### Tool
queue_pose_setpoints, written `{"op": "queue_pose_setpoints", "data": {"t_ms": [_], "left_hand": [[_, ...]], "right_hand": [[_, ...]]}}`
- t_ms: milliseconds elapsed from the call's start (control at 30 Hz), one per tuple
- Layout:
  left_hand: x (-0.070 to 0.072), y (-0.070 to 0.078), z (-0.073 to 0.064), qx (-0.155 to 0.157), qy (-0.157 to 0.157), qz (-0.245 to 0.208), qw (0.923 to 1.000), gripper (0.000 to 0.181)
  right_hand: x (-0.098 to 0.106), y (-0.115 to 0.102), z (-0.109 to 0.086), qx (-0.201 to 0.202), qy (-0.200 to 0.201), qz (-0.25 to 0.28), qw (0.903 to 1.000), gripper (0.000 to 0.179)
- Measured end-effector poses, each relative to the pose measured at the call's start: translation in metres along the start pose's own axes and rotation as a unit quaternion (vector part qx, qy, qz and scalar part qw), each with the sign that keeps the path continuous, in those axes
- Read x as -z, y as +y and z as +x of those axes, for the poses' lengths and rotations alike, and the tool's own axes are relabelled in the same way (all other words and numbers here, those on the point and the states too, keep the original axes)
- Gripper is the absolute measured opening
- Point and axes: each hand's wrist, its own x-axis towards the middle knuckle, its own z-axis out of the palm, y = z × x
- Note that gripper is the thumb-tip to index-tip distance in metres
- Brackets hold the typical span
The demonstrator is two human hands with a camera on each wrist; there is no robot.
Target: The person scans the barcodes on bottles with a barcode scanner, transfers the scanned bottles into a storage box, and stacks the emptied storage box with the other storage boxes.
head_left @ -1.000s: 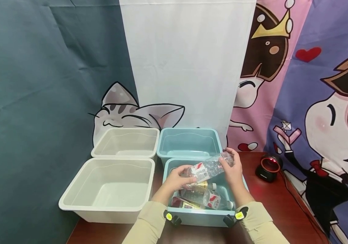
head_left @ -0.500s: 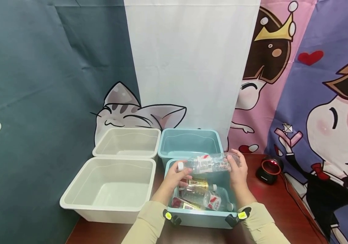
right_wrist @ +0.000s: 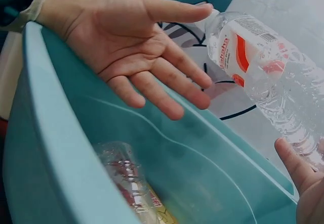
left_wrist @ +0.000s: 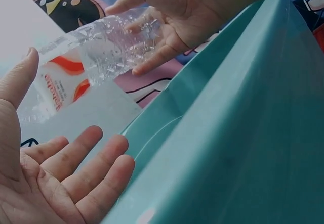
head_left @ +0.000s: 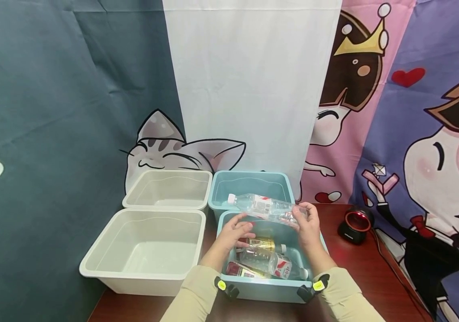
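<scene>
A clear plastic bottle [head_left: 259,205] with a white cap and a red-and-white label hangs over the front blue bin [head_left: 261,290], its cap pointing left. My right hand [head_left: 309,226] grips the bottle by its base end. Just below the cap end, my left hand [head_left: 231,235] is apart from the bottle, palm up and fingers spread, as the left wrist view shows. Inside the bin lie another clear bottle [head_left: 282,266], a bottle with a yellow label [head_left: 265,243] and an item with a dark red end [head_left: 235,269], partly covered.
Behind the front bin stands a second blue bin [head_left: 249,176]. Two off-white bins stand to the left, a front one [head_left: 133,278] and a back one [head_left: 165,174]. A black device with a red light [head_left: 356,223] and a cable stands right on the brown table [head_left: 334,277].
The bottle has turned from cap-end low to cap-end raised at the left. My left hand, at the cap end half a second ago, has let go; my right hand keeps hold.
</scene>
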Motion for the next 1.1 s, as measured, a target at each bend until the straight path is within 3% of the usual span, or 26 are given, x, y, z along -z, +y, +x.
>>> {"op": "queue_pose_setpoints", "data": {"t_ms": [267,567,833,1100], "left_hand": [[0.0010,-0.0017,0.0008,0.005,-0.009,-0.029,0.9995,0.055],[0.0013,-0.0022,0.0012,0.000,0.022,-0.062,0.9979,0.052],[0.0025,-0.0011,-0.0006,-0.013,0.030,-0.083,0.9960,0.042],[0.0021,-0.0009,-0.0010,-0.046,0.057,-0.115,0.9906,0.038]], "right_hand": [[-0.0024,0.0028,-0.0048,0.004,-0.049,-0.041,0.9979,0.023],[-0.0057,0.0043,-0.0059,-0.007,-0.099,-0.037,0.9943,0.023],[-0.0048,0.0062,-0.0057,-0.014,-0.127,-0.046,0.9908,0.022],[-0.0031,0.0091,-0.0067,0.029,-0.170,-0.127,0.9767,0.025]]}}
